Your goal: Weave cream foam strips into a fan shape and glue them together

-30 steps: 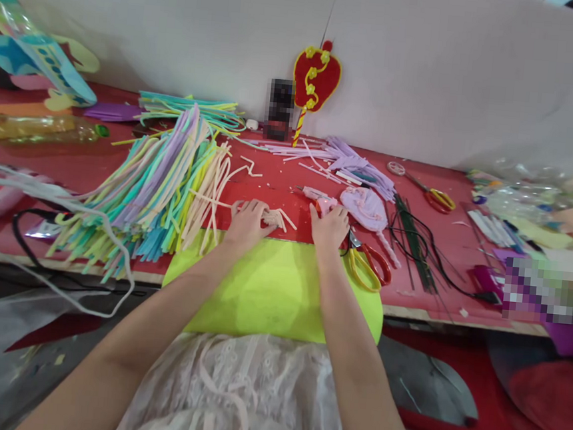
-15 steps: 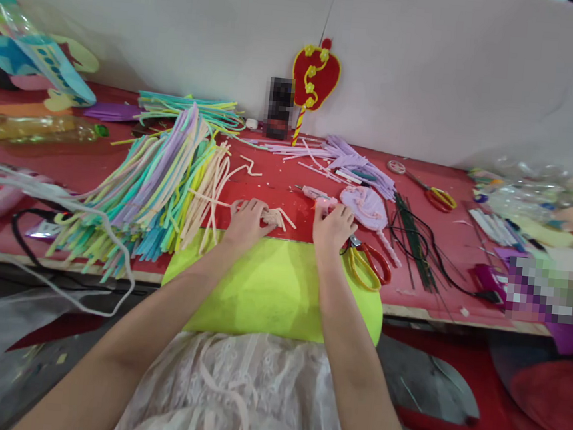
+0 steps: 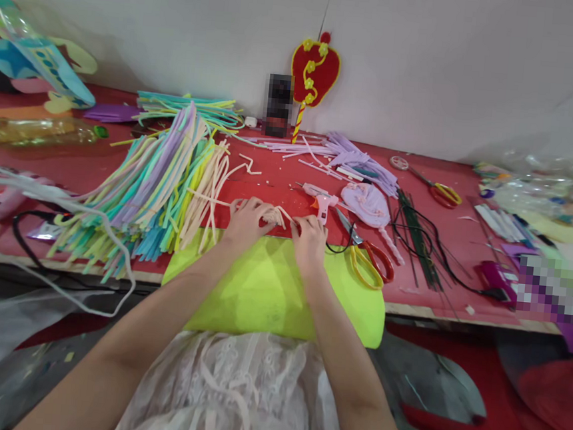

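My left hand [image 3: 246,221] is closed around a small cream piece of coiled chenille stems [image 3: 272,214], its loose ends sticking out to the right. My right hand [image 3: 309,238] pinches the end of one of these stems, at the edge of the lime-green sheet [image 3: 259,293]. Just beyond my right hand lies a pink glue gun [image 3: 323,203], touched by neither hand. To its right are scissors with red and yellow handles [image 3: 370,262] and a lilac fan-shaped chenille piece [image 3: 366,204].
Left of my hands lies a big heap of pastel chenille stems [image 3: 153,183]. A red fan ornament [image 3: 315,74] stands at the wall beside a blurred dark object. Lilac stems [image 3: 356,161], green wires [image 3: 417,243], a second pair of scissors [image 3: 441,192] and a purple glue gun [image 3: 499,282] lie rightward.
My right hand has let go of the pink glue gun and moved left to the cream stem's end. My left hand stays on the cream piece.
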Tool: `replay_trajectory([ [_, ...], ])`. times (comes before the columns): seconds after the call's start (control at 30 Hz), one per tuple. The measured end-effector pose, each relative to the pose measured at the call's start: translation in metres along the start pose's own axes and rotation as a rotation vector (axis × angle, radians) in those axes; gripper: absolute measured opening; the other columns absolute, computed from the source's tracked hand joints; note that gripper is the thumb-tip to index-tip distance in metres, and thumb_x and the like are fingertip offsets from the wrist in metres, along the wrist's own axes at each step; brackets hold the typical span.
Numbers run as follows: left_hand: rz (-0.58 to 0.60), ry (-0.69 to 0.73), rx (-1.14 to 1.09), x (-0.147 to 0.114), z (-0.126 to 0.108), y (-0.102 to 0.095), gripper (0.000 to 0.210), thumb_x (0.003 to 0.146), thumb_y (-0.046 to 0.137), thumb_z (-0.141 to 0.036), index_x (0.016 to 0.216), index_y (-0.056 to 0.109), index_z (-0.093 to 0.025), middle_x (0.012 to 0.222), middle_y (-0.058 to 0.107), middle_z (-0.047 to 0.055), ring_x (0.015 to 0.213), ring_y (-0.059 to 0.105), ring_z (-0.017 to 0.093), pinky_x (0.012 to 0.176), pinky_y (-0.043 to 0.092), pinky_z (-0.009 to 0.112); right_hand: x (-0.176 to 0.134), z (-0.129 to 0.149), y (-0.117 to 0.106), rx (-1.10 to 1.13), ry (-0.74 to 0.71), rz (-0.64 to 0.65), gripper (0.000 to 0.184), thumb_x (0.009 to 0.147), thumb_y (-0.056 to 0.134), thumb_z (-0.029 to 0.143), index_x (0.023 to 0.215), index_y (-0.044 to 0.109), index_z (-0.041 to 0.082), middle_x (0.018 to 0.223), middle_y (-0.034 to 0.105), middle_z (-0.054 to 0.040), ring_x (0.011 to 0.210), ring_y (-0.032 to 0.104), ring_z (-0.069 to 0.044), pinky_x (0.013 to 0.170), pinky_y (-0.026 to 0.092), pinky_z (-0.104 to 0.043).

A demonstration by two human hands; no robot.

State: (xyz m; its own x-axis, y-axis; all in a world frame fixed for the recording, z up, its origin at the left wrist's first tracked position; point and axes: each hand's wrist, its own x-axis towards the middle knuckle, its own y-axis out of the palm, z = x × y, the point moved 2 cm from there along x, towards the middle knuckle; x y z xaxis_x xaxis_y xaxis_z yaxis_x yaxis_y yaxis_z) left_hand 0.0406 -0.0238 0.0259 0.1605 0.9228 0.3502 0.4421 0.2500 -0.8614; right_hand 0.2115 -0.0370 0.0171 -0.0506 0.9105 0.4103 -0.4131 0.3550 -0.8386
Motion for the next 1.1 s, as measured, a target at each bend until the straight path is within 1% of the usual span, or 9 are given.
replay_trajectory([
  [0.17,0.008,0.012,0.023,-0.0002,0.0006,0.0010,0.028,0.084,0.059,-0.040,0.110,0.064,-0.032,0.107,0.057,0.004,0.102,0.053,0.023,0.102,0.021,0.045,-0.0002,-0.0014,0.0032,0.060,-0.025,0.013,0.028,0.090,0.045,0.016,0.106,0.067,0.019,0.093,0.062,-0.0075,0.090,0.055,-0.021,0.084,0.038,-0.034],
  [0.23,0.009,0.012,0.021,0.0001,0.0004,0.0014,0.028,0.084,0.058,-0.041,0.110,0.065,-0.032,0.107,0.057,0.004,0.102,0.053,0.023,0.103,0.020,0.045,-0.0011,-0.0007,0.0034,0.080,-0.038,0.019,0.030,0.090,0.044,0.015,0.108,0.067,0.019,0.093,0.062,-0.0077,0.089,0.055,-0.021,0.085,0.039,-0.034],
  [0.53,0.025,-0.010,0.036,0.0007,-0.0019,0.0005,0.029,0.083,0.059,-0.041,0.111,0.064,-0.033,0.108,0.057,0.004,0.103,0.052,0.023,0.104,0.020,0.045,-0.0062,0.0048,0.0015,0.129,-0.037,0.047,0.029,0.089,0.045,0.016,0.106,0.068,0.020,0.093,0.061,-0.0080,0.088,0.055,-0.021,0.087,0.041,-0.036],
  [0.73,0.009,0.012,0.052,0.0009,-0.0008,0.0016,0.031,0.084,0.058,-0.043,0.112,0.064,-0.032,0.107,0.056,0.005,0.101,0.052,0.023,0.103,0.021,0.045,-0.0053,0.0028,0.0039,0.192,-0.017,0.056,0.028,0.088,0.047,0.017,0.105,0.069,0.019,0.093,0.061,-0.0076,0.086,0.057,-0.020,0.085,0.042,-0.034],
  [0.93,0.022,0.010,0.025,0.0007,-0.0008,0.0022,0.031,0.084,0.058,-0.040,0.113,0.064,-0.033,0.108,0.056,0.005,0.101,0.052,0.023,0.105,0.019,0.046,-0.0032,-0.0009,0.0073,0.265,0.001,0.062,0.027,0.088,0.048,0.018,0.104,0.070,0.018,0.091,0.062,-0.0072,0.084,0.059,-0.019,0.081,0.044,-0.032],
  [1.1,0.025,0.015,0.025,0.0007,-0.0010,0.0021,0.032,0.085,0.058,-0.041,0.115,0.063,-0.033,0.108,0.055,0.005,0.102,0.051,0.023,0.105,0.019,0.046,-0.0034,-0.0016,0.0077,0.281,-0.007,0.059,0.027,0.088,0.048,0.018,0.104,0.070,0.019,0.091,0.063,-0.0069,0.084,0.059,-0.019,0.080,0.044,-0.032],
])
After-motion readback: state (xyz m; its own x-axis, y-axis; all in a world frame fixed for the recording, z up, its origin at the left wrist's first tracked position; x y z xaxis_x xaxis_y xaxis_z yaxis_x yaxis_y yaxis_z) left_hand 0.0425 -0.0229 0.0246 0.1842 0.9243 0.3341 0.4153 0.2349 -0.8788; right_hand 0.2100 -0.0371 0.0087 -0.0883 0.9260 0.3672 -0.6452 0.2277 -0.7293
